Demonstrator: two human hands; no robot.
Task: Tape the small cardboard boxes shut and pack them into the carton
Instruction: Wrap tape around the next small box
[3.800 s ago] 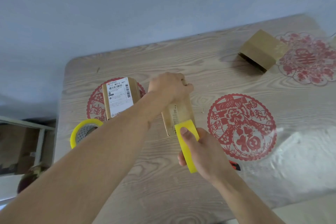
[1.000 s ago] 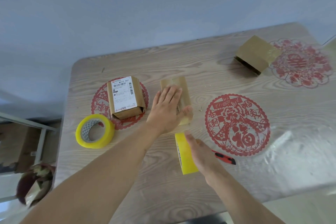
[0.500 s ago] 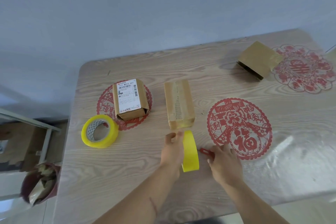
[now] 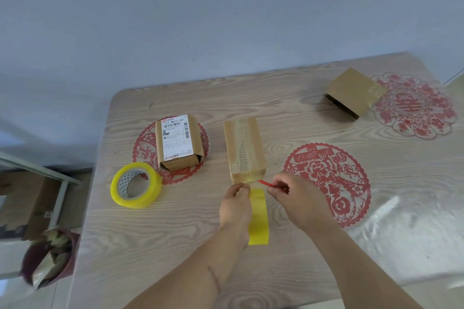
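Far left, off the table (image 4: 175,271): a shelf frame (image 4: 62,183) and a bin (image 4: 47,258) with scraps on the floor. On the table I see a tape roll (image 4: 136,185) lying flat near the left edge, just in front of a labelled box (image 4: 177,146) that sits on a red paper-cut (image 4: 143,150); roll and box are close, can't tell if they touch. Centre: a long box (image 4: 244,149) lying flat, tape strip running along its top. My left hand (image 4: 236,206) is just in front of its near end, fingers curled round a second roll (image 4: 258,216), which stands on edge with tape running from it up to the box end. My right hand (image 4: 298,200) is beside it, fingers closed round a red knife (image 4: 267,184), the tip pointing left at the tape by the box's near right corner. A big red paper-cut (image 4: 326,178) lies to the right of the hands. Far right at the back: a third box (image 4: 352,91) tilted, its open side facing left-front, its right end overlapping a pink paper-cut (image 4: 414,105). No carton in view.
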